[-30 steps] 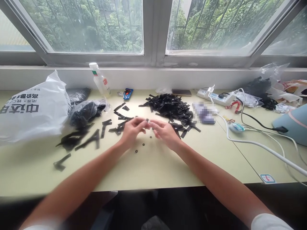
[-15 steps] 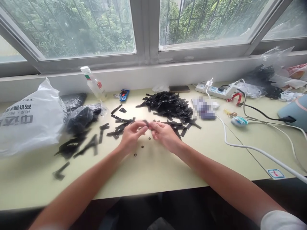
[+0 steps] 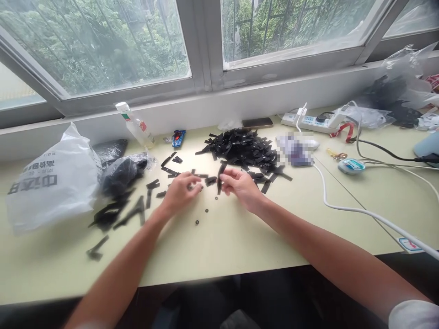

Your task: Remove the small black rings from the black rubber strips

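Note:
My right hand [image 3: 240, 187] pinches a black fabric strip [image 3: 220, 179] and holds it upright over the table, between thumb and fingers. My left hand [image 3: 181, 192] is a little to the left, its fingers bent and thumb apart from them, with nothing clearly held. Black strips lie behind and beside its fingers. Three small dark round pieces, like snap parts, make a slanting row in front of the hands; the middle one [image 3: 206, 210] is between the other two. Behind my right hand rises a large pile of black strips [image 3: 240, 148], some showing small round fittings.
On the left are a white plastic bag [image 3: 58, 183], a clear bag of black material [image 3: 120, 176] and a leaning bottle [image 3: 135, 125]. A blue packet [image 3: 178, 138], a phone [image 3: 257, 123] and a power strip [image 3: 313, 122] line the back. A white cable [image 3: 356, 211] crosses the right side.
My hands have come apart: the left has moved left, off the strip, while the right keeps it and now holds it upright. The view has shifted slightly.

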A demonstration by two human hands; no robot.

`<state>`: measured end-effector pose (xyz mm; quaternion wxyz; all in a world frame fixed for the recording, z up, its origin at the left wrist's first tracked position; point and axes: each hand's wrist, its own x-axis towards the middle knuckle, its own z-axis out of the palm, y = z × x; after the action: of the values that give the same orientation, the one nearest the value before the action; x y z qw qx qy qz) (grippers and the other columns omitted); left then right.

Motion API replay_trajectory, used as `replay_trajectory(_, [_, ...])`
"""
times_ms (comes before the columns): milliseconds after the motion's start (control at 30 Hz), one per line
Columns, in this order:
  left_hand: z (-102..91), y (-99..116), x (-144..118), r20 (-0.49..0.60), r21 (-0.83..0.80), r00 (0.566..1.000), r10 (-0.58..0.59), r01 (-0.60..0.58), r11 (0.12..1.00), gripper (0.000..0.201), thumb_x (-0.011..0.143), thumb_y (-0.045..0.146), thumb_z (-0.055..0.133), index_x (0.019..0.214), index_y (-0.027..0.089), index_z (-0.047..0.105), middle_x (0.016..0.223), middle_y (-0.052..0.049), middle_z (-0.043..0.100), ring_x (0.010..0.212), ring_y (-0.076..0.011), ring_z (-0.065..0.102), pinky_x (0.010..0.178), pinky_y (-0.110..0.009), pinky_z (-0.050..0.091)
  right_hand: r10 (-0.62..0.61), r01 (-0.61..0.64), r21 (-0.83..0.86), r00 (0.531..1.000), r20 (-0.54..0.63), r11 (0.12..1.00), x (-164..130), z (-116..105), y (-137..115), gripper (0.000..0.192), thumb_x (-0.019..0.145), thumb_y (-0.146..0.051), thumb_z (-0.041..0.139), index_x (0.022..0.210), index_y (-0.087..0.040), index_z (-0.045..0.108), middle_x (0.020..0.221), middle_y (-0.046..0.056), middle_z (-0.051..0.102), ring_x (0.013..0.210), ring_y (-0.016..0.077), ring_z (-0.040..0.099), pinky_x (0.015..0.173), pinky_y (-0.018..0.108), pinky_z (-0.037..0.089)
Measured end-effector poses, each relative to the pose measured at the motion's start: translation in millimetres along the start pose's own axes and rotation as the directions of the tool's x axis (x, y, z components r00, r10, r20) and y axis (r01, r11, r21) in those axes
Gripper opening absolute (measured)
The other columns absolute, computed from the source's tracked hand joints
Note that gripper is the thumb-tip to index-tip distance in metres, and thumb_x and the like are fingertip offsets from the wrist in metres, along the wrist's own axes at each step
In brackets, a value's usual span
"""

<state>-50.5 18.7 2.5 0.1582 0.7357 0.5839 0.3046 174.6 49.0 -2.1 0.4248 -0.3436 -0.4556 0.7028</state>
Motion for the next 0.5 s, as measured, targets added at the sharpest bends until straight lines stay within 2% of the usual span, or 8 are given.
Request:
replay_trajectory(133, [4.1,-5.8,-1.1,0.057,0.071,0.998,0.040,-0.044,0.997,0.023,0.089,0.037,0.062,0.091,0.021,0.077,0.089,-0.007,0.066,0.072,-0.0166,0.058,0.069,-0.031,0.048,-0.038,0.039,-0.155,0.999,0.011,0.987,-1.7,-1.3,-1.5,0.031,0.078,-0.042,0.076,0.095,-0.016,0.071,0.066,0.000,0.063,0.054,0.0100,0.049,0.055,0.028,0.040])
replay_trajectory(300, [3.9,-0.8,-0.8,0.069,-0.009,0.997,0.038,-0.037,0.999,0.019,0.088,0.035,0.063,0.087,0.020,0.075,0.092,-0.007,0.068,0.077,-0.0176,0.060,0.071,-0.031,0.049,-0.043,0.048,-0.246,0.999,0.028,0.968,-4.5,-0.1,-2.9,0.031,0.077,-0.044,0.075,0.094,-0.018,0.074,0.072,0.002,0.064,0.059,0.0113,0.052,0.053,0.026,0.038])
replay_trajectory(400, [4.8,8.6,-0.9,0.028,-0.152,1.000,0.009,-0.004,0.988,0.018,0.086,0.036,0.067,0.086,0.020,0.073,0.092,-0.007,0.071,0.081,-0.0190,0.062,0.073,-0.032,0.050,-0.066,0.082,-0.269,0.995,0.070,0.960,-6.6,2.2,-3.4,0.030,0.078,-0.044,0.074,0.094,-0.019,0.075,0.075,0.002,0.066,0.059,0.0111,0.051,0.053,0.026,0.039])
replay_trajectory(500, [7.6,20.7,-3.4,0.029,-0.385,0.996,-0.084,0.088,0.919,0.023,0.083,0.041,0.072,0.091,0.020,0.074,0.090,-0.006,0.073,0.079,-0.0190,0.065,0.072,-0.032,0.052,-0.099,0.127,-0.264,0.988,0.117,0.956,-8.7,4.9,-3.6,0.027,0.078,-0.042,0.074,0.093,-0.020,0.074,0.085,0.004,0.070,0.063,0.0120,0.054,0.058,0.028,0.044])
